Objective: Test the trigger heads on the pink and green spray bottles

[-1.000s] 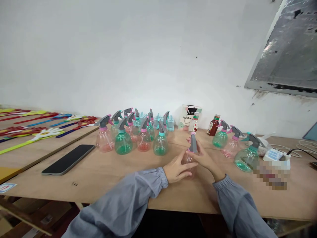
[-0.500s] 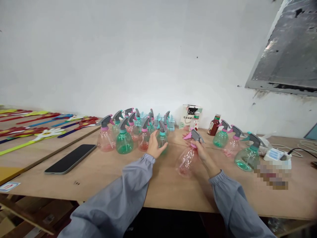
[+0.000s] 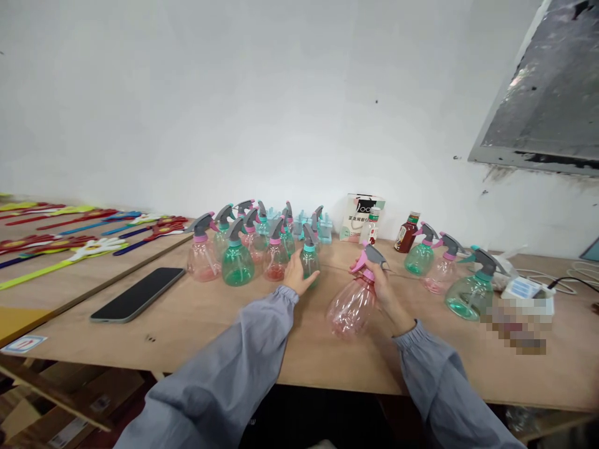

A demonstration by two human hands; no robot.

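Observation:
My right hand (image 3: 380, 280) is wrapped round the neck of a pink spray bottle (image 3: 350, 305) with a grey and pink trigger head. That bottle leans, its base toward the lower left. Beside a green spray bottle (image 3: 309, 259), my left hand (image 3: 298, 274) has its thumb and fingers apart; whether it touches the bottle is hard to tell. Left of it stand several more pink and green bottles, among them a green one (image 3: 238, 265) and a pink one (image 3: 204, 259) in front. To the right are two green bottles and a pink one (image 3: 440, 271).
A black phone (image 3: 138, 294) lies on the wooden table (image 3: 196, 337) at the left, near colourful hand-shaped strips (image 3: 93, 249). Along the wall stand a printed card (image 3: 353, 218) and a brown-red bottle (image 3: 406, 234). A white device (image 3: 526, 292) and cables are at the right.
The pink bottle in my right hand has tilted a little more, its base moving left. My left hand is almost unchanged beside the green bottle. The view has shifted slightly.

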